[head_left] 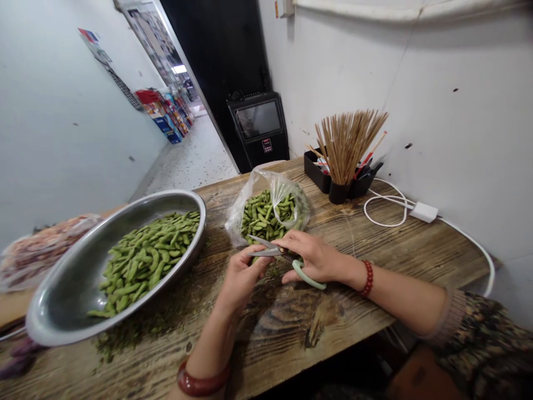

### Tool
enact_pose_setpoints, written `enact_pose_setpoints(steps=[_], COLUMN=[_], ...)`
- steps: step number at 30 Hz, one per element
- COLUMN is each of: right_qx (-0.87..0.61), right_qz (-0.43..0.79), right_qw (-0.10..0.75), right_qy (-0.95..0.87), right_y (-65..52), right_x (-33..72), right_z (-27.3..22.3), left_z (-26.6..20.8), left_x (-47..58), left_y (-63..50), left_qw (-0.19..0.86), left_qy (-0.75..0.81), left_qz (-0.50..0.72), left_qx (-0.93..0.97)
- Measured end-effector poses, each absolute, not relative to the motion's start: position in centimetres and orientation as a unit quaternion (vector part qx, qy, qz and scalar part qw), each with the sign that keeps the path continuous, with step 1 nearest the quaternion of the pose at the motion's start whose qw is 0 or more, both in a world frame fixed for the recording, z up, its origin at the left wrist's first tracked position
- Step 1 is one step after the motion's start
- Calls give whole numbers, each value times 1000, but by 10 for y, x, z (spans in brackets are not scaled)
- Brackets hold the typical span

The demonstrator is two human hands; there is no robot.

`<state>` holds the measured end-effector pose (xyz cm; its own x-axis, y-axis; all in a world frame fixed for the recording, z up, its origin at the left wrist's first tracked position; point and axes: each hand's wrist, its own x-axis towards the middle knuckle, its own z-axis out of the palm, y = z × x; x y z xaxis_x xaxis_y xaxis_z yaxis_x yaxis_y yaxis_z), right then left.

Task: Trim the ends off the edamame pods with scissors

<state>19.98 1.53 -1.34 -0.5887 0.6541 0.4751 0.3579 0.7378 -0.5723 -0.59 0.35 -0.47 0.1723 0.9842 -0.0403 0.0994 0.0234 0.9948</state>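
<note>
My right hand [310, 255] grips a pair of scissors [268, 252] with pale green handles. The blades are spread and point left, over my left hand. My left hand [241, 275] is closed, with its thumb and fingers pinching a green soybean pod [255, 259] that is mostly hidden by the fingers and blades. Just beyond both hands, a clear plastic bag [235, 222] lies open with many green pods inside. To the left stands a large metal basin [75, 300], tilted in view, holding a heap of green soybean pods [145, 255].
Green trimmings [137, 333] are scattered on the wooden table [353, 311] by the basin. At the back right, a black organizer [316, 171] holds many thin sticks [350, 144]. A white cable [383, 224] with an adapter runs along the wall side. A bag of pinkish food [45, 244] lies far left.
</note>
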Motion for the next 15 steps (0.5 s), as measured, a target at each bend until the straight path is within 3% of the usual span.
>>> enact_pose_setpoints(steps=[15], right_qx=[-293], right_qz=[204], right_qw=[335], right_qy=[-872], right_y=[15], right_x=[198], right_z=[-15], left_z=[4], left_x=[-5], left_y=[3], left_qw=[474], left_qy=[481], left_qz=[414], left_qx=[610])
